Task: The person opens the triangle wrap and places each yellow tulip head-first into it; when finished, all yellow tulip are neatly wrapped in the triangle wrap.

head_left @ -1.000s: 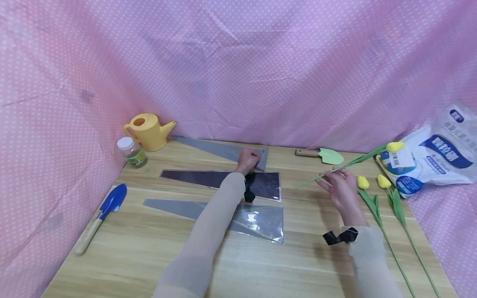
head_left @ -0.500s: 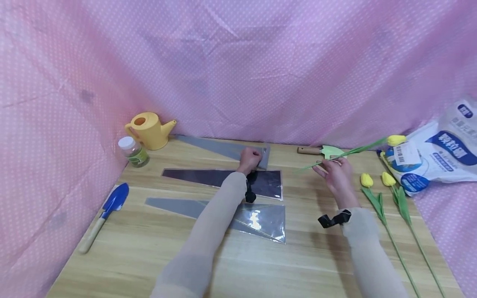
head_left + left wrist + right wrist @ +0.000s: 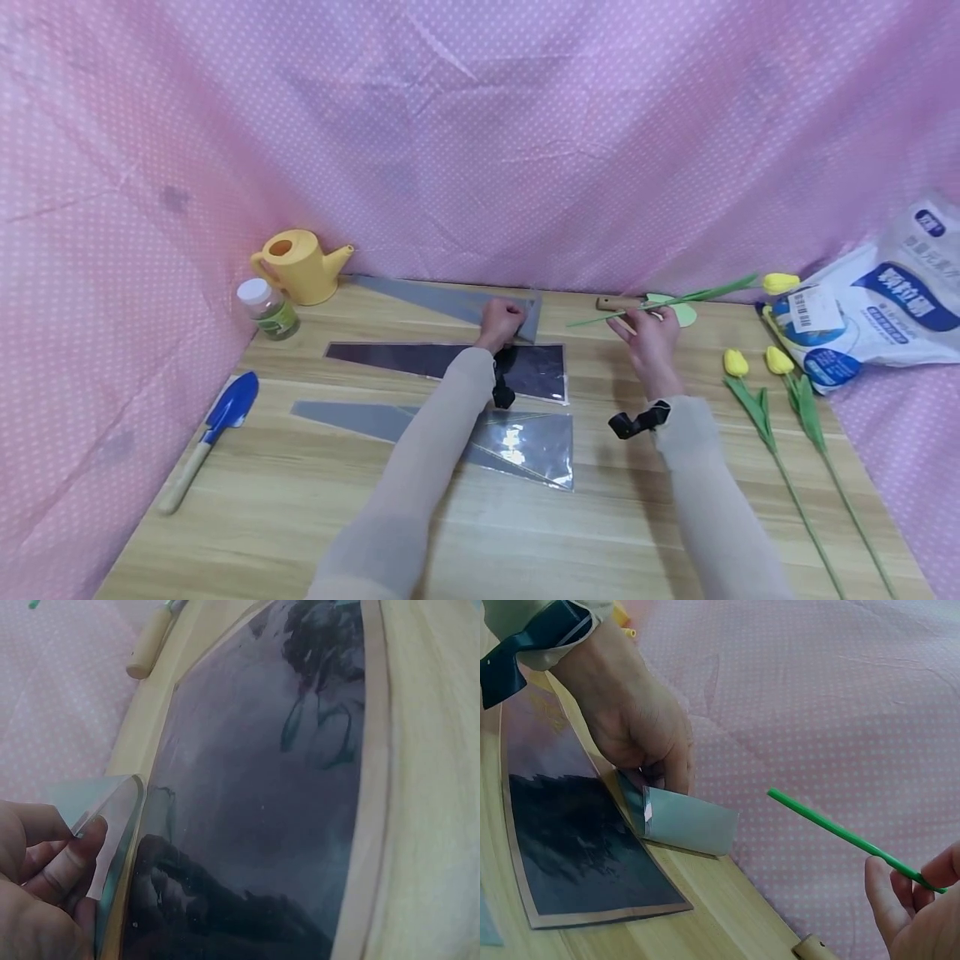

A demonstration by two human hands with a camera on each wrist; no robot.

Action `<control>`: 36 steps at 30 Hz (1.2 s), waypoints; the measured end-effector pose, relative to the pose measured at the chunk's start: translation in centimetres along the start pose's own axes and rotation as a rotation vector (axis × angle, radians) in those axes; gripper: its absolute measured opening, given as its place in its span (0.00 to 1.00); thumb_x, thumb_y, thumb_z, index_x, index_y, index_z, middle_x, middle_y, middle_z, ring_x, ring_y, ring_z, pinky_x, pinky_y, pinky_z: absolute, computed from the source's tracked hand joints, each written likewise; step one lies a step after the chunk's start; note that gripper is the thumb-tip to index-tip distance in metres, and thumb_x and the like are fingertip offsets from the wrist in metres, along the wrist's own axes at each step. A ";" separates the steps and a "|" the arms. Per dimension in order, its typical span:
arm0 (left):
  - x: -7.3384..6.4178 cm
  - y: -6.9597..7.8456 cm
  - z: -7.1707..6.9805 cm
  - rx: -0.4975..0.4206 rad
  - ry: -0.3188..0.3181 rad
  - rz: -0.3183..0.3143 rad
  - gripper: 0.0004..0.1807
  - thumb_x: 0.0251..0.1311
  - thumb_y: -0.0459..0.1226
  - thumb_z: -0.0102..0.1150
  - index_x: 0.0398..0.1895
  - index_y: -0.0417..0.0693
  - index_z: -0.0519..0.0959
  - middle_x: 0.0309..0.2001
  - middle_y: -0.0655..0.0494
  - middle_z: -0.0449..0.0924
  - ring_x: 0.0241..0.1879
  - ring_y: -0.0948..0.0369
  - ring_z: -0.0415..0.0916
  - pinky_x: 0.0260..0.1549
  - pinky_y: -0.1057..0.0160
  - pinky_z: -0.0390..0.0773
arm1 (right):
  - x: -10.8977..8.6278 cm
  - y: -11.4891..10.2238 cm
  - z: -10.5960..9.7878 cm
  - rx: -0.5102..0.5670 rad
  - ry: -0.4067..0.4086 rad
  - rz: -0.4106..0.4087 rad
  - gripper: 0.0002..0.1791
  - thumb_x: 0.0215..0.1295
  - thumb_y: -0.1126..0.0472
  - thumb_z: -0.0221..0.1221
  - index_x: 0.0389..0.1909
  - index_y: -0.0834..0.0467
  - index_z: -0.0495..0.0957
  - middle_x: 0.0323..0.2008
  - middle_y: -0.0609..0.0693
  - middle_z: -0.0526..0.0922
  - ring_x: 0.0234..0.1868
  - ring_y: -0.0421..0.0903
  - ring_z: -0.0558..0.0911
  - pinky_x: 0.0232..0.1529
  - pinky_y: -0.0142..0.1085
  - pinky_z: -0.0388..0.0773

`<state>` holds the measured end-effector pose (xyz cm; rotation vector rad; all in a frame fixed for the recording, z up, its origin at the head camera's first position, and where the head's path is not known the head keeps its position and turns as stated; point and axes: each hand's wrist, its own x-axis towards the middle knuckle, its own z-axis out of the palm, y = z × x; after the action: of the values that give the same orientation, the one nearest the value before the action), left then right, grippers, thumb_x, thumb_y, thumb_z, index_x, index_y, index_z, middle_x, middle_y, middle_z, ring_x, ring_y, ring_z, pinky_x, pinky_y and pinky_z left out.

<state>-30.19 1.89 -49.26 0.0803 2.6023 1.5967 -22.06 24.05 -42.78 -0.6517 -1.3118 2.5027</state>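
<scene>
My left hand (image 3: 501, 325) pinches the raised edge at the wide end of the farthest tapered plastic sleeve (image 3: 427, 297). That sleeve's mouth (image 3: 694, 821) stands lifted off the table in the right wrist view. With fingers and thumb my right hand (image 3: 654, 346) holds a yellow tulip (image 3: 780, 283) by its green stem (image 3: 825, 823). The bare stem end points left toward the sleeve, with a gap between them. Nearer lie a dark tapered sleeve (image 3: 405, 358) and a clear one (image 3: 345, 415), both flat. Two more yellow tulips (image 3: 736, 362) lie at the right.
A yellow watering can (image 3: 306, 271) and a white-lidded jar (image 3: 273, 317) stand at the back left. The blue trowel (image 3: 232, 402) lies at the left edge. Behind my right hand is a green trowel (image 3: 684, 313); a white printed bag (image 3: 877, 308) leans against the pink curtain (image 3: 480, 150).
My right hand has moved left with the tulip, bringing the stem end closer to the far sleeve. The left hand keeps its pinch on the sleeve's edge.
</scene>
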 end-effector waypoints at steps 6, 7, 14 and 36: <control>0.4 -0.2 -0.1 0.033 -0.021 0.004 0.09 0.62 0.30 0.58 0.31 0.36 0.87 0.33 0.45 0.87 0.28 0.60 0.75 0.30 0.67 0.74 | 0.9 0.3 0.9 -0.015 0.040 -0.040 0.15 0.66 0.80 0.47 0.43 0.58 0.59 0.45 0.53 0.66 0.32 0.42 0.81 0.41 0.36 0.87; 0.6 0.0 -0.2 0.029 -0.019 0.011 0.08 0.61 0.30 0.59 0.30 0.36 0.87 0.31 0.46 0.86 0.26 0.62 0.73 0.28 0.67 0.73 | 1.0 0.0 1.1 -0.004 0.043 -0.053 0.16 0.66 0.80 0.47 0.42 0.57 0.59 0.45 0.53 0.66 0.32 0.42 0.81 0.40 0.35 0.87; 0.2 0.0 -0.1 0.076 0.040 0.054 0.10 0.61 0.30 0.58 0.26 0.36 0.87 0.25 0.48 0.84 0.21 0.63 0.73 0.26 0.70 0.72 | 1.5 0.2 1.9 0.050 0.069 -0.064 0.16 0.64 0.80 0.50 0.41 0.58 0.60 0.38 0.52 0.72 0.26 0.42 0.80 0.35 0.35 0.87; -0.5 0.4 0.1 0.013 0.021 0.012 0.09 0.60 0.30 0.58 0.29 0.37 0.87 0.30 0.46 0.87 0.23 0.63 0.72 0.28 0.69 0.73 | 1.4 4.3 5.2 -0.049 0.111 -0.156 0.20 0.64 0.80 0.49 0.50 0.57 0.61 0.43 0.51 0.70 0.34 0.42 0.79 0.46 0.41 0.86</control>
<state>-29.69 2.10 -48.87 0.0804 2.6330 1.5925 -25.88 18.43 -44.14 -0.6609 -1.3340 2.2839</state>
